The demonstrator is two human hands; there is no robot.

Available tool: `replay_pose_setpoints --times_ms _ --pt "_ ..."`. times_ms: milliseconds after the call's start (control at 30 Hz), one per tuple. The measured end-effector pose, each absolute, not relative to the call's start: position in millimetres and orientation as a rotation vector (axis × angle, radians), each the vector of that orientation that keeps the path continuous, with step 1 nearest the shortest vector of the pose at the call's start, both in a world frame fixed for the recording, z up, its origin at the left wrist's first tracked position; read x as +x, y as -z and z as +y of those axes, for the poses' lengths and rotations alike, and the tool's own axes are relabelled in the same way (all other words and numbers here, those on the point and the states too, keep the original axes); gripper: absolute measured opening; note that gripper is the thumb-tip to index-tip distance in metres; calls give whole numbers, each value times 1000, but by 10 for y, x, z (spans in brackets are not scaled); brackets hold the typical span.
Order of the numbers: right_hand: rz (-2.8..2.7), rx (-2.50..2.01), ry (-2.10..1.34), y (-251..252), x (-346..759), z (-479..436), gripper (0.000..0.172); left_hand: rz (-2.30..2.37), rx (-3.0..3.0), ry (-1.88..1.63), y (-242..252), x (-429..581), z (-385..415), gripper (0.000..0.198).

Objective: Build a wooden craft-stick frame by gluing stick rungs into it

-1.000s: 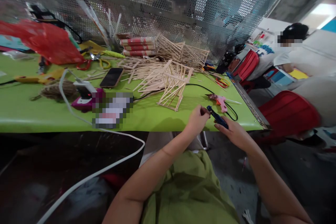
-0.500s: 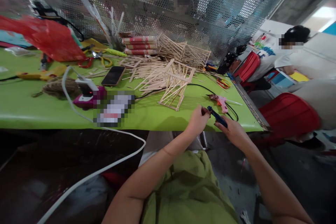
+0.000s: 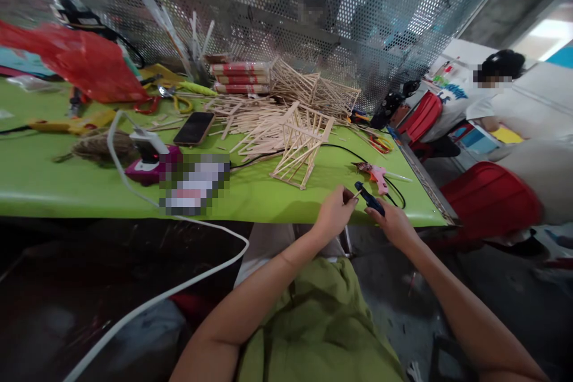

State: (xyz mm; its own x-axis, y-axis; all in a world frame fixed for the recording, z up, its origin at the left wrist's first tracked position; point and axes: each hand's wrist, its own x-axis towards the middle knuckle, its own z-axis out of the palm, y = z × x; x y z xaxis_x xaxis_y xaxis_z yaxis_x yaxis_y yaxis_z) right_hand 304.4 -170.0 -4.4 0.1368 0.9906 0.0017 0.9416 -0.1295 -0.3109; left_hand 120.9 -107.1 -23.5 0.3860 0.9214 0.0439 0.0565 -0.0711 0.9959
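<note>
My left hand [image 3: 335, 213] pinches a short thin wooden stick [image 3: 357, 194] just above the table's front edge. In my right hand [image 3: 396, 224] is a dark blue pliers-like tool [image 3: 370, 199], its fingers wrapped round the handles. The tool's head is right beside the stick's tip; whether they touch I cannot tell. Beyond my hands stands a small frame of glued sticks [image 3: 301, 146], in front of a heap of loose sticks [image 3: 257, 131]. A pink glue gun [image 3: 379, 178] lies just past my right hand, its cord curling on the table.
On the green table [image 3: 250, 200] are a phone [image 3: 194, 129], a pixelated phone-like device [image 3: 197, 185], a purple power strip [image 3: 154, 168], twine [image 3: 101, 146] and a yellow glue gun [image 3: 76, 124]. A white cable [image 3: 188, 282] hangs off the front. A person sits near red chairs [image 3: 492, 194] to the right.
The stick's tip now shows between my left fingers and the tool. Both hands have shifted only slightly; the tool is turned a little.
</note>
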Motion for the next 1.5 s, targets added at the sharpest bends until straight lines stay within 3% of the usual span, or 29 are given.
replay_pose_setpoints --times_ms 200,567,733,1367,1500 --pt "-1884 -2161 -301 14 3029 -1728 48 936 1556 -947 223 1216 -1079 13" --pt "-1720 -1920 -1022 -172 3045 -1799 45 917 1745 -979 157 1121 -1110 17" --pt "-1638 -1883 -1179 -250 3081 -1850 46 880 1783 -994 113 1094 -1140 19" --pt "-1486 -1863 -1511 -315 3153 -1882 59 782 1729 -893 99 1004 -1100 20" --pt "-1647 -1920 -1220 -257 3083 -1890 52 807 1659 -896 127 1043 -1090 19"
